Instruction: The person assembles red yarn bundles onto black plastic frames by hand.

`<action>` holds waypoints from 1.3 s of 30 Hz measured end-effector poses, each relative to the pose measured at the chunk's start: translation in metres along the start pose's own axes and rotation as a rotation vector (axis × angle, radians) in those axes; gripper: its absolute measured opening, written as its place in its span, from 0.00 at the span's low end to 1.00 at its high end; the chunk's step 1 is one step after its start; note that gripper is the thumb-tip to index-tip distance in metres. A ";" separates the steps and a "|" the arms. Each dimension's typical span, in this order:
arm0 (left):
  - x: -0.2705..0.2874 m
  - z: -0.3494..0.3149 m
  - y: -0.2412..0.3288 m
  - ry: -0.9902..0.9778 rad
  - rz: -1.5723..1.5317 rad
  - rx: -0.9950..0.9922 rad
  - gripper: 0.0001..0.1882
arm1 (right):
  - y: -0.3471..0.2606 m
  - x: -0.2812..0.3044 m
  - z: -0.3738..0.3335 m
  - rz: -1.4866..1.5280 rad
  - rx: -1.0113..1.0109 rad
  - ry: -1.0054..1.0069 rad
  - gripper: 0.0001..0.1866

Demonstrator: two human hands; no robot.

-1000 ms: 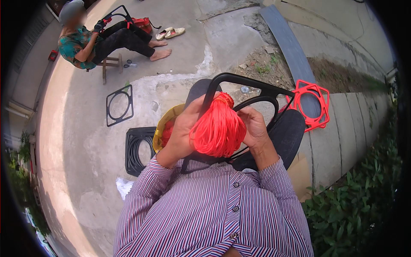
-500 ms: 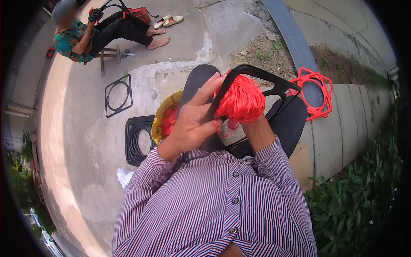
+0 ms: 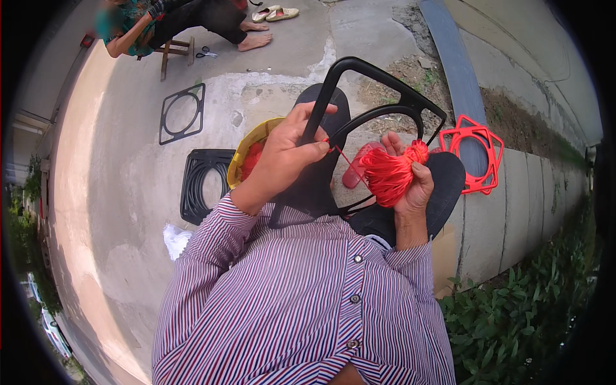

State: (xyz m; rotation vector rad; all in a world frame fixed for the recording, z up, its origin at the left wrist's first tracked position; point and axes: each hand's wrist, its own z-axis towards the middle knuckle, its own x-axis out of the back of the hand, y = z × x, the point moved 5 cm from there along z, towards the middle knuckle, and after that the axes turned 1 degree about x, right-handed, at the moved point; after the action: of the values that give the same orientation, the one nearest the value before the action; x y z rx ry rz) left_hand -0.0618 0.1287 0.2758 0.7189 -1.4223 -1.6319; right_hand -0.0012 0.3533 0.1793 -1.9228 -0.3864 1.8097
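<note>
Gripping one side of a black, round-cornered plastic frame (image 3: 325,96) with the left hand (image 3: 279,157) — pinching a thin red strand (image 3: 346,159) at the thumb tip too. Clasping a gathered hank of glossy red cord (image 3: 390,178) in the right hand (image 3: 414,194), just left of the dark-trousered right knee (image 3: 451,186). Sitting beside a yellow, round-rimmed container (image 3: 236,160) with red contents — near stacked black frames (image 3: 191,192).

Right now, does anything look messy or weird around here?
I see nothing spilled or broken around the red string. One black frame lies alone, apart from the stack of frames, and a crumpled white thing lies on the ground as if dropped; I can't tell what it is.
</note>
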 end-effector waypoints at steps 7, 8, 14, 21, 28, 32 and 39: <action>0.015 -0.001 -0.026 0.066 -0.323 0.307 0.04 | -0.101 -0.065 -0.042 0.308 0.100 -0.693 0.16; 0.013 -0.002 -0.029 0.017 -0.340 0.390 0.05 | -0.104 -0.074 -0.044 0.309 0.098 -0.695 0.16; 0.007 -0.003 -0.022 0.027 -0.283 0.267 0.09 | -0.113 -0.018 -0.035 0.250 0.076 -0.344 0.23; 0.012 0.002 -0.024 0.067 -0.284 0.289 0.26 | 0.018 -0.113 -0.056 -0.971 -0.290 -0.570 0.25; 0.007 -0.001 -0.017 0.061 -0.292 0.273 0.27 | 0.014 -0.126 0.001 -1.322 0.089 -0.385 0.10; -0.001 -0.001 -0.013 0.035 -0.287 0.285 0.26 | 0.003 -0.140 0.017 -1.487 0.613 -0.391 0.09; -0.004 -0.001 -0.011 0.016 -0.194 0.247 0.27 | 0.007 -0.158 0.013 -1.702 0.830 -0.517 0.08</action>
State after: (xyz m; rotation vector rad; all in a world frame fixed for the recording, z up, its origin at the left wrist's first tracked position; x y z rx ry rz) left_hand -0.0620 0.1316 0.2641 1.0371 -1.6009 -1.6062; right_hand -0.0296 0.2693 0.3112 -0.1306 -0.8575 0.8525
